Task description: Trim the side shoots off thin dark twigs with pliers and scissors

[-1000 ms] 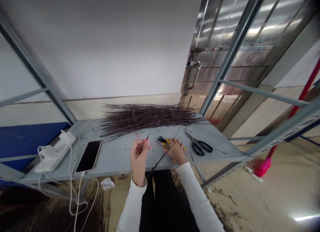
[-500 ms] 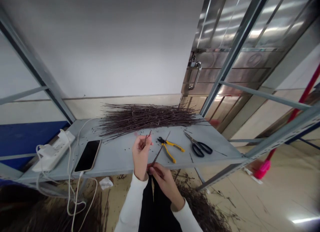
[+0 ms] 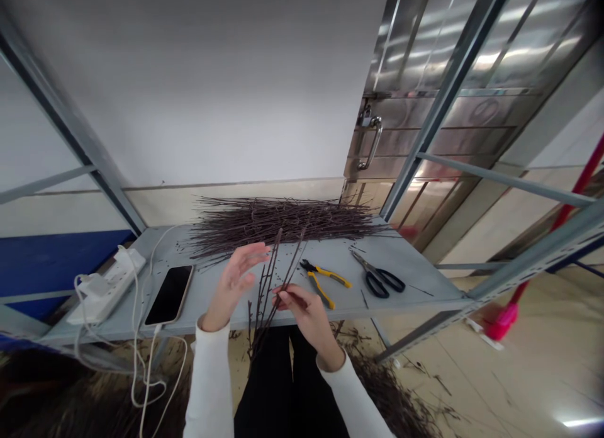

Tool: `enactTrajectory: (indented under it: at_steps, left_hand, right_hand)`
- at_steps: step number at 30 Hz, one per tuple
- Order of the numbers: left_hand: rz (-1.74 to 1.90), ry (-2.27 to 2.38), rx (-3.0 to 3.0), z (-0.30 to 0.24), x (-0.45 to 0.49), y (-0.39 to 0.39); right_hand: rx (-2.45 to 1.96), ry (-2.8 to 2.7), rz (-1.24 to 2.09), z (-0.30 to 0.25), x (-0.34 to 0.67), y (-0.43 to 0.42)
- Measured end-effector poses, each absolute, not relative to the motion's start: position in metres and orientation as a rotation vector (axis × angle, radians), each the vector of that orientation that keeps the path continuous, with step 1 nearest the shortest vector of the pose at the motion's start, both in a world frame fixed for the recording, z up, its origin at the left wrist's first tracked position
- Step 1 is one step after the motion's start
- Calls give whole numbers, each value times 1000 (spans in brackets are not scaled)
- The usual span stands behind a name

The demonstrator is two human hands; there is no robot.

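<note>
Fingers spread and with nothing in it, my left hand (image 3: pixel 238 277) is raised just left of a thin, dark, branching twig (image 3: pixel 268 274). My right hand (image 3: pixel 304 309) pinches one of that twig's stems between thumb and fingers over the shelf's front edge. The twig fans upward into several shoots, and its lower end hangs in front of my dark trousers. Close by on the right lie yellow-handled cutting pliers (image 3: pixel 325 280), their handles apart. Farther right are black-handled scissors (image 3: pixel 376 277).
A large heap of dark twigs (image 3: pixel 283 219) lies along the back of the grey metal shelf (image 3: pixel 212 306). At left are a phone (image 3: pixel 170 294) on a cable and a white power strip (image 3: pixel 111 287). More twigs (image 3: pixel 391 394) litter the floor.
My left hand has moved left, opened and let go of the twig piece it pinched. The branching twig has come up into view in my right hand.
</note>
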State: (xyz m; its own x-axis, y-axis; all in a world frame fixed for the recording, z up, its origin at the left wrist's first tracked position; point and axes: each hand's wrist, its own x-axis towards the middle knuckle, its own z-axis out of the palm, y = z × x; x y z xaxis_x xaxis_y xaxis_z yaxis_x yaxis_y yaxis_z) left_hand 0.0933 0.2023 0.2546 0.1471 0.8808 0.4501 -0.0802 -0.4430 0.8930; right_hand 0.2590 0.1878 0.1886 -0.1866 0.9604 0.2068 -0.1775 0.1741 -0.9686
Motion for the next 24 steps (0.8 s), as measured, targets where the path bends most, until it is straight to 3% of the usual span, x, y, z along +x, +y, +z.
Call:
enactTrajectory:
  at_steps: [8, 24]
  left_hand:
    - [1347, 884, 1365, 208, 108, 195]
    - [1390, 1085, 1230, 209, 141, 203]
  right_hand:
    - [-785, -1261, 1248, 205, 253, 196]
    - [-875, -1095, 1309, 187, 264, 192]
